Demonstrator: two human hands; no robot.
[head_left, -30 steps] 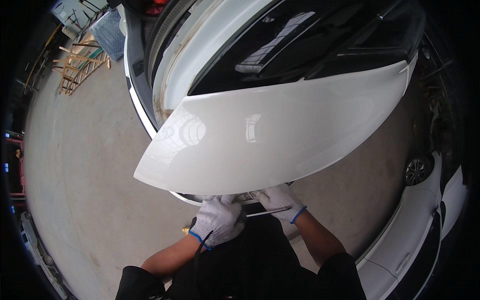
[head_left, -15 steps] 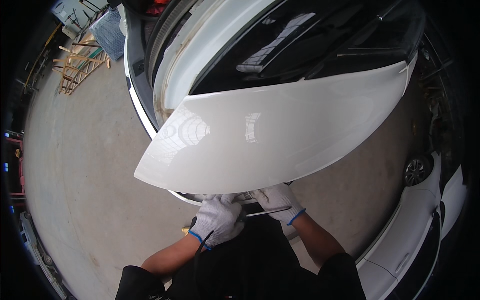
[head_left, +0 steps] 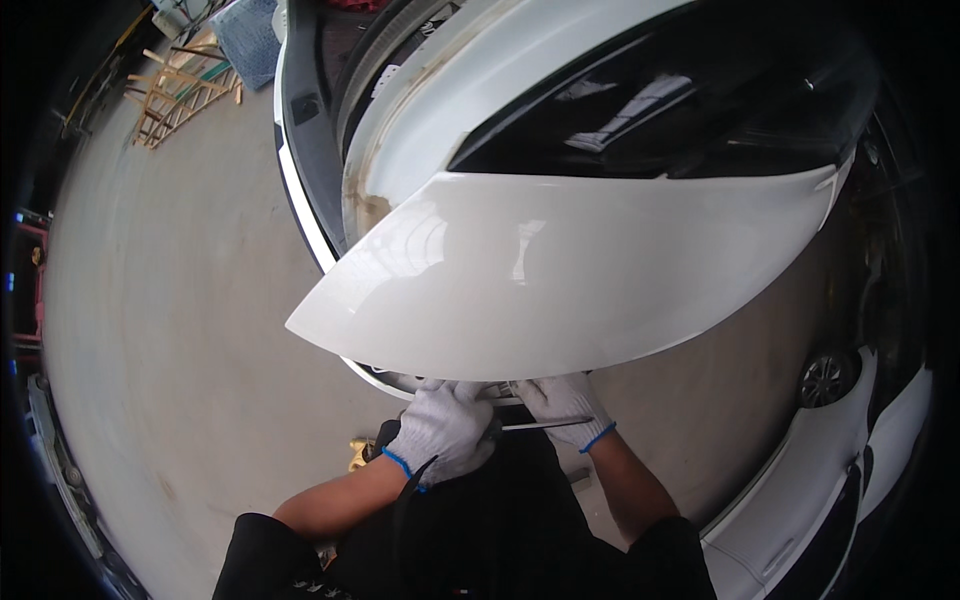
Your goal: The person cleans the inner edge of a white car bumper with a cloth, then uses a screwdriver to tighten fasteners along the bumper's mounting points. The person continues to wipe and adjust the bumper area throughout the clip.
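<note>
A glossy white car panel [head_left: 560, 280], below dark window glass [head_left: 640, 110], spans the middle of the view. Under its lower edge are both my hands, in white knit gloves with blue cuffs. My left hand [head_left: 445, 428] is closed around a tool whose thin metal shaft [head_left: 545, 424] points right and passes over the back of my right glove. Its handle is mostly hidden by the glove, so its exact kind does not show. My right hand [head_left: 565, 408] reaches up to the panel's lower edge, beside my left. Its fingertips are tucked from sight, so their grip is unclear.
Behind the panel curves the white car's body opening [head_left: 385, 150], with a dark seal. At the right stands another white car with its wheel [head_left: 828, 378] showing. A wooden frame [head_left: 180, 90] and a blue wrapped block [head_left: 248, 40] are far left; a yellow object [head_left: 360, 455] is near my left forearm.
The view has turned a little, so the car and window glass sit further right in the picture. Both hands stay at the panel's lower edge, and the left keeps the tool.
</note>
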